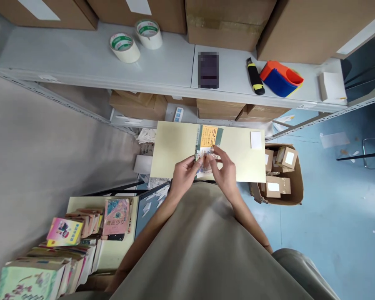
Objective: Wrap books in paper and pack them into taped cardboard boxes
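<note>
A small book with an orange and teal cover (pixel 210 141) lies on a pale yellow sheet of cardboard (pixel 175 150). My left hand (pixel 185 175) grips the book's near left edge, fingers curled around it. My right hand (pixel 224 166) pinches its near right edge. A white label (pixel 256 140) sits on the sheet's right end.
On the grey shelf (pixel 81 62) above stand two tape rolls (pixel 125 47), a phone (pixel 208 69), a yellow-black cutter (pixel 255 76) and an orange-blue tape dispenser (pixel 281 78). An open box of small cartons (pixel 281 175) sits on the blue floor right. Stacked books (pixel 68 241) lie at lower left.
</note>
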`<state>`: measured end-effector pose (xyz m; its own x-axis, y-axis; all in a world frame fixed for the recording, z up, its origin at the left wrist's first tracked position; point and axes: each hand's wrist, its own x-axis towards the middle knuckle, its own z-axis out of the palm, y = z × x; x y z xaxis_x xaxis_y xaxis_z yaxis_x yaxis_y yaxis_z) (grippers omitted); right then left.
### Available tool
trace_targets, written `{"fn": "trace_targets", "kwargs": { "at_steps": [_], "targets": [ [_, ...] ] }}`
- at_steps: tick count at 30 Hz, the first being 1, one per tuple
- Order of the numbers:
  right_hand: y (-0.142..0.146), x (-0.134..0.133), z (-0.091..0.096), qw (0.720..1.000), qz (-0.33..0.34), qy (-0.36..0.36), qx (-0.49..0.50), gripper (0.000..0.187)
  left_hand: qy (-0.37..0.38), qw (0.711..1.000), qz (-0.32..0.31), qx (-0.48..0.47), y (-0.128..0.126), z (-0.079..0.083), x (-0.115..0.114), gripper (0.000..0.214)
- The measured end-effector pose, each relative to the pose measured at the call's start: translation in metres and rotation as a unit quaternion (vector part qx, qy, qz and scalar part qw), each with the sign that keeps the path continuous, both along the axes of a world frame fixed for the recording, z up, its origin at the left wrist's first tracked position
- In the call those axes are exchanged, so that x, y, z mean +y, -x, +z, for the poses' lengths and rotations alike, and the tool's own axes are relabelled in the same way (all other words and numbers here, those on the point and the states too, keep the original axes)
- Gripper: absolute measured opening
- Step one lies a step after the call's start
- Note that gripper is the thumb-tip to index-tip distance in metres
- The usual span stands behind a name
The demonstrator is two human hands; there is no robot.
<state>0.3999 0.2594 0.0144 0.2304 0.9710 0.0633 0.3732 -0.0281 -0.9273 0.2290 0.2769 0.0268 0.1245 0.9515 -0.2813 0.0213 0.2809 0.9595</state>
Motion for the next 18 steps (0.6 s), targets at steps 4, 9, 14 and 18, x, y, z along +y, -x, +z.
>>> {"fn": "trace_targets", "kwargs": {
  "at_steps": [4,9,14,18],
  "targets": [
    [0.017,0.0,0.005,0.997,-0.001,0.03,0.066,0.064,-0.074,0.992,-0.029,0.103,-0.017,0.001,-0.013,0.041],
    [0.002,0.011,0.007,0.993,-0.04,0.029,0.112,0.044,-0.113,0.989,-0.078,0.047,-0.008,-0.005,-0.01,0.056],
    [-0.023,0.014,0.006,0.964,0.026,0.047,0.26,0.051,-0.06,0.997,0.052,0.014,0.028,-0.015,0.015,0.077],
    [-0.028,0.01,0.004,0.944,0.048,0.073,0.317,0.055,0.072,0.994,-0.002,-0.083,0.043,-0.018,0.022,0.08]
  ]
}}
